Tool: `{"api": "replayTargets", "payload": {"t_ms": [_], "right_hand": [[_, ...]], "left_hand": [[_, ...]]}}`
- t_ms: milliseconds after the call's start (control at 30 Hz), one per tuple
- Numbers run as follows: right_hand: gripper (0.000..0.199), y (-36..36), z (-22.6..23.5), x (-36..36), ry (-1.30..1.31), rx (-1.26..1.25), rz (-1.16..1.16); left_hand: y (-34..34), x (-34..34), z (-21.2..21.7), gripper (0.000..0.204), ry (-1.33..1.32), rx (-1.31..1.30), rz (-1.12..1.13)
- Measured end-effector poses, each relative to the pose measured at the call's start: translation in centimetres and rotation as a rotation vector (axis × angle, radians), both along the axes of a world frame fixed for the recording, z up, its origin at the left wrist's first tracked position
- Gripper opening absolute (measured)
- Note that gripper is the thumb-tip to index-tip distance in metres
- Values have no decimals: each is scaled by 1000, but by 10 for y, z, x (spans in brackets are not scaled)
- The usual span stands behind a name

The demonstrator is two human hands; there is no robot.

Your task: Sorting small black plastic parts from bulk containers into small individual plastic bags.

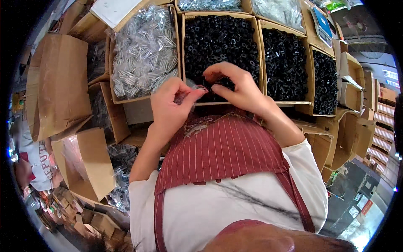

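My left grip [170, 103] pinches a small clear plastic bag [180, 99] between thumb and forefinger, in front of the seam between two open cardboard boxes; what the bag holds, if anything, I cannot tell. My right grip [243, 86] is curved but spread, thumb and forefinger apart, over the near edge of the box full of black ring-shaped pieces [222, 40], just beside my left fingertips; whether a piece sits within its curled fingers I cannot make out. The box on my left is heaped with clear bags of silver metal pins [145, 54]. To my right stand a box of small black parts [285, 63] and, beyond it, a narrower-looking box of black pieces [325, 82]. A blue-topped device [321, 21] lies past them at the far right. Below both wrists is my striped dark red apron [226, 147].
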State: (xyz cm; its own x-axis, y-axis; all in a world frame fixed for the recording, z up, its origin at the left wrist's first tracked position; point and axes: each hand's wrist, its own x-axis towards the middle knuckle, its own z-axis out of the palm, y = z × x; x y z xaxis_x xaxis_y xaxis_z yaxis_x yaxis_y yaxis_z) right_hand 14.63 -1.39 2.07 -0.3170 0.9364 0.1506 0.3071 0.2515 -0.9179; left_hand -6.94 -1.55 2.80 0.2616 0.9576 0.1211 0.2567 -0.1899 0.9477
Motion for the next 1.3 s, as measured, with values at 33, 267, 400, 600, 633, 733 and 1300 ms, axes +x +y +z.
{"api": "replayTargets", "payload": {"t_ms": [33, 267, 400, 600, 633, 733, 1300], "right_hand": [[35, -1, 10, -1, 0, 95, 1], [48, -7, 33, -11, -292, 495, 139], [44, -6, 26, -4, -305, 470, 5], [43, -8, 25, -3, -314, 479, -5], [43, -7, 24, -3, -318, 494, -2], [42, -7, 23, -1, -291, 498, -52], [44, 1, -4, 20, -39, 39, 168]], "left_hand": [[-1, -1, -1, 23, 180, 55, 15], [5, 12, -4, 22, 345, 262, -10], [6, 13, -6, 20, 339, 238, 4], [4, 11, -8, 21, 267, 140, -5], [4, 12, -5, 21, 313, 128, -13], [3, 13, -1, 23, 346, 146, -4], [0, 17, -5, 47, 306, 362, -42]]}}
